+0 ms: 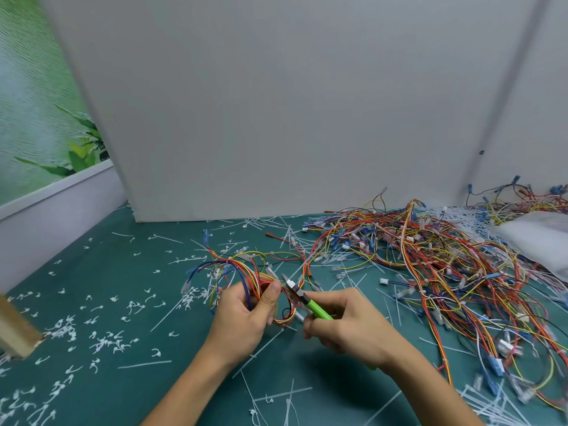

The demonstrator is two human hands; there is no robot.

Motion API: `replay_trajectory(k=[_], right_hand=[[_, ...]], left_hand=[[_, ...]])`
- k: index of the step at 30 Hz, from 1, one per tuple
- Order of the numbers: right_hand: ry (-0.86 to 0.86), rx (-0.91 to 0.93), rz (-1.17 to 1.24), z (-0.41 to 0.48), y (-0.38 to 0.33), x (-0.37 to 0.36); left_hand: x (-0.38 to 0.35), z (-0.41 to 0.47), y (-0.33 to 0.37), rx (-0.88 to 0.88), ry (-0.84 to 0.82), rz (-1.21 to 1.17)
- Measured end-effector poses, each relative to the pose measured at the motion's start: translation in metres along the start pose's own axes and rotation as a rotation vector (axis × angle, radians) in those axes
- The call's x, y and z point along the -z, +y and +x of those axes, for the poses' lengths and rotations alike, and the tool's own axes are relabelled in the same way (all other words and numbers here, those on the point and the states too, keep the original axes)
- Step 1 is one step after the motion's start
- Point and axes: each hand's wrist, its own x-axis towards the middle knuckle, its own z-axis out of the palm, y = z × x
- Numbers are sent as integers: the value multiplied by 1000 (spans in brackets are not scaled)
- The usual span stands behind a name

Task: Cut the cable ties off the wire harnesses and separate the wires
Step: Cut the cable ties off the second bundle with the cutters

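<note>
Teal-topped desk (pixel 123 302) with a plain white panel (pixel 276 118) standing behind it.

Left grip (pixel 246 315): fingers curled round a wire harness (pixel 261 282) of red, yellow, blue and orange strands, thumb pressed on top. We see the harness looping out above and to the left of this grip, with clear-sleeved terminals at the strand ends. A second loop hangs below the thumb, between the two grips.

Right grip (pixel 350 324): closed round the green handle of a pair of cutters (pixel 313 306). The blades point up and left toward the left thumb and reach the harness just beside it. We cannot tell whether they are on a cable tie.

Right of and beyond the right grip: a large loose pile of wires (pixel 430 256), many with blue or clear connectors. A white bag (pixel 538 238) lies at its far side.

Left of the left grip: small curled white tie scraps (pixel 101 339), scattered across the desk. Long straight tie tails (pixel 264 348) lie under and in front of both grips.

Far left of the left grip: a wooden block (pixel 15 330) and a wall picture of green leaves (pixel 40 103).
</note>
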Motion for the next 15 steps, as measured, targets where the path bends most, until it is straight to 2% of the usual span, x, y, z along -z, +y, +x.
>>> replay_trajectory(k=[15], right_hand=[[-3,50,4,-1,2,1]], left_hand=[[0,1,0,10,3,-17]])
